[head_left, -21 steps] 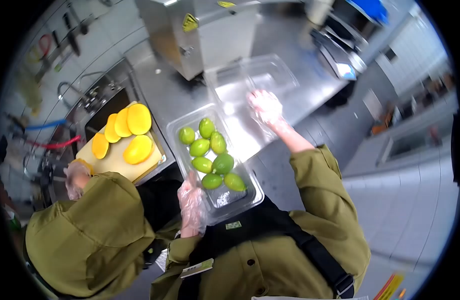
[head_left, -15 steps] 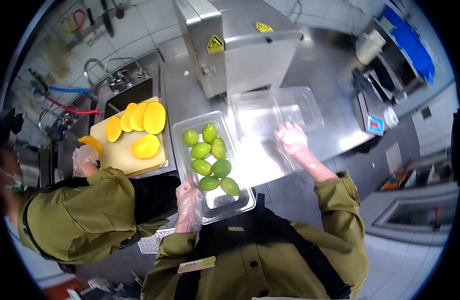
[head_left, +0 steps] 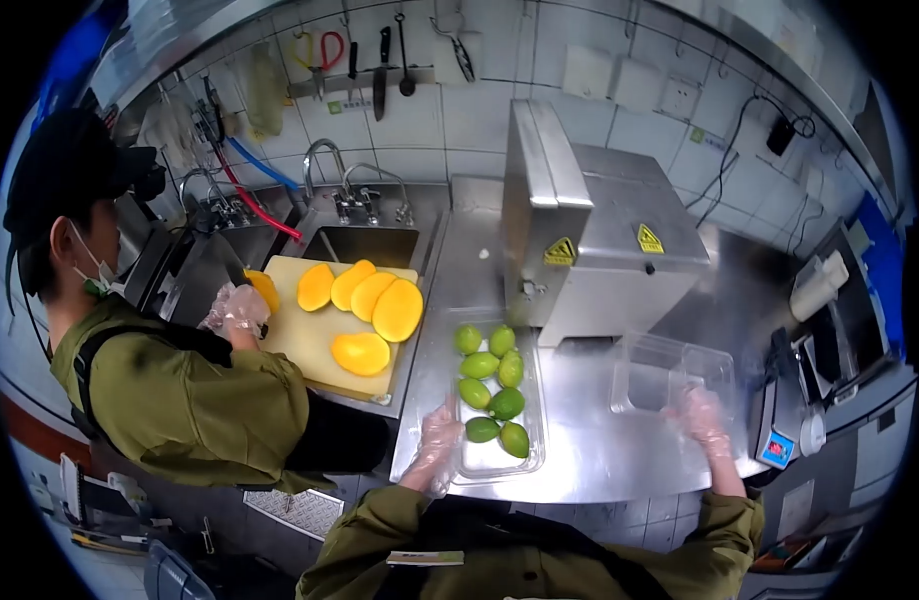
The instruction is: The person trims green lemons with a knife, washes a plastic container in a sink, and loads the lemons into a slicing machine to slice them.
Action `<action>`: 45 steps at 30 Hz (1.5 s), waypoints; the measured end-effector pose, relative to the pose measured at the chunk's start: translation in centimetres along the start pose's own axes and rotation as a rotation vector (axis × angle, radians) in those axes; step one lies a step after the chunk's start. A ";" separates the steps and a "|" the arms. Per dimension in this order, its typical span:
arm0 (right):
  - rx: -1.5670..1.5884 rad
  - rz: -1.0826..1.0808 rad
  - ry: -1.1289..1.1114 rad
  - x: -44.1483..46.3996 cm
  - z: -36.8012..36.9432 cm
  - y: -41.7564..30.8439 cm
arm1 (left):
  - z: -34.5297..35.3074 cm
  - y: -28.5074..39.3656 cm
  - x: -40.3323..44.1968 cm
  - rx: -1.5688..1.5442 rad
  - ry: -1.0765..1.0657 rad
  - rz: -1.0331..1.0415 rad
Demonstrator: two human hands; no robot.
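Observation:
Several green limes (head_left: 479, 365) lie in a clear rectangular tub (head_left: 535, 400) on the steel counter. My left hand (head_left: 439, 442), in a clear plastic glove, is at the tub's left side, its fingers close together against the wall. To the right, my gloved right hand (head_left: 700, 418) is at the near edge of an empty clear container (head_left: 640, 385) standing in front of the steel machine. What its fingers grip is too blurred to make out.
A co-worker (head_left: 180, 390) stands at the left, a gloved hand by a cutting board (head_left: 310, 355) with yellow mango pieces (head_left: 361, 353). A steel machine (head_left: 620, 240) stands behind the containers. A scale (head_left: 778, 430) is at the right; sinks (head_left: 370, 245) are behind the board.
The view has swung up and leftward, showing the wall tools and the co-worker's head. My left hand stays at the lime tub and my right hand at the clear container.

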State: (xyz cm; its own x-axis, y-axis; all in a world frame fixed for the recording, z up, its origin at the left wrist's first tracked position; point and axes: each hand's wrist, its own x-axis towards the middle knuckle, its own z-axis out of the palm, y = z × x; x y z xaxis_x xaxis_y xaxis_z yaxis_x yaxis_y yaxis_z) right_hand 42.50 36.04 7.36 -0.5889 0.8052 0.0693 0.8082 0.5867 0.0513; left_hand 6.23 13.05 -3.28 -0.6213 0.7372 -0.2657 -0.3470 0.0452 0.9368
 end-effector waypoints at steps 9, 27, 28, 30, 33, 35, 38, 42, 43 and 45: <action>0.291 -0.067 0.571 14.4 -17.2 -9.5 | -1.5 21.6 18.2 0.475 -0.158 0.579; -0.003 -0.047 0.511 23.6 -21.6 -16.4 | 2.9 46.6 48.9 0.763 0.402 1.295; -0.048 -0.052 0.527 23.4 -22.0 -16.5 | 4.1 47.5 49.8 0.706 0.401 1.240; -0.121 -0.061 0.552 22.5 -22.5 -16.3 | 4.1 48.3 50.0 1.062 0.390 1.165; -0.072 0.070 0.532 20.6 -22.8 -14.7 | 4.4 48.7 49.7 1.059 0.517 1.110; 0.012 0.107 0.529 18.4 -22.3 -12.9 | 2.9 48.0 51.5 1.056 0.684 1.432; 0.331 0.203 0.749 14.9 -20.3 -12.9 | 0.6 45.5 44.6 0.426 0.492 1.464; 0.538 0.142 0.664 6.9 -15.8 -18.8 | 0.9 33.2 23.5 -0.106 0.566 1.132; 0.737 -0.142 0.450 6.7 -15.4 -20.2 | 0.8 29.7 19.1 -0.225 0.570 1.117; 0.763 -0.654 -0.154 6.2 -12.9 -21.3 | 1.4 24.4 12.1 -0.145 0.842 1.060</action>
State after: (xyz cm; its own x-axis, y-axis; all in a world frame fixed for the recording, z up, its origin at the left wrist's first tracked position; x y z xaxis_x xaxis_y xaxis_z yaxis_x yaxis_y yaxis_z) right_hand 21.66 27.45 19.57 -0.9529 0.2772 0.1234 0.1439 0.7711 -0.6203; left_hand -8.78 24.04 16.72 -0.8517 -0.2604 0.4547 0.5236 -0.3896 0.7577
